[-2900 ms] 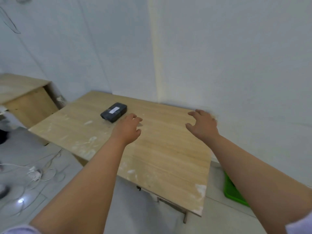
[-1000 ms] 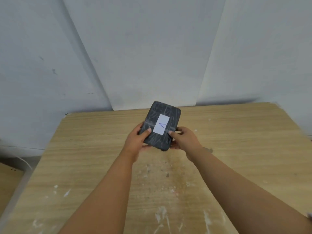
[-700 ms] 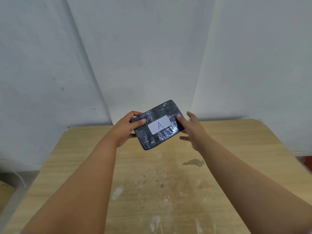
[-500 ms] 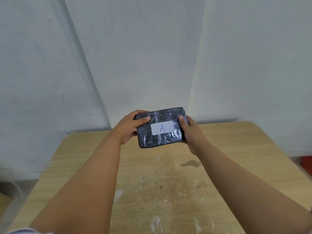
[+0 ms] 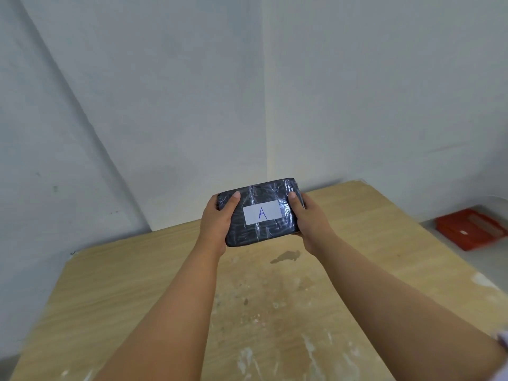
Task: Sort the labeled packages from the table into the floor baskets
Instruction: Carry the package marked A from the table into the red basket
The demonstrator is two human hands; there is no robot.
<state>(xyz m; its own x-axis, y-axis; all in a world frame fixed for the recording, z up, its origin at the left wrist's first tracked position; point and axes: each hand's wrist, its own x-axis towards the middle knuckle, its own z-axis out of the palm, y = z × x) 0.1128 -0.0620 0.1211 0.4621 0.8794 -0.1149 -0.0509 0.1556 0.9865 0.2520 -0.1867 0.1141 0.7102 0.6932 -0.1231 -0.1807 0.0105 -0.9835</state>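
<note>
The step in hand looks like reading the label: a black, film-wrapped package is held up off the counter with its white sticker turned toward the camera, a blue "A" plainly legible. Sorting itself is not yet done for this one; no other package shows on the counter

The left hand clasps the package's left end, thumb lying across the top face and fingers wrapped beneath. The right hand grips the right end the same way, thumb on top near the sticker. Both forearms reach forward, roughly level, the package spanning the gap between the hands and tilted a little so the face is readable

The next move, as I judge it, calls for finding the basket that matches "A" and carrying the package down to it. A red basket sits on the floor to the right of the right hand, beyond the counter's edge; whether it is the "A" basket cannot be told from here
</note>
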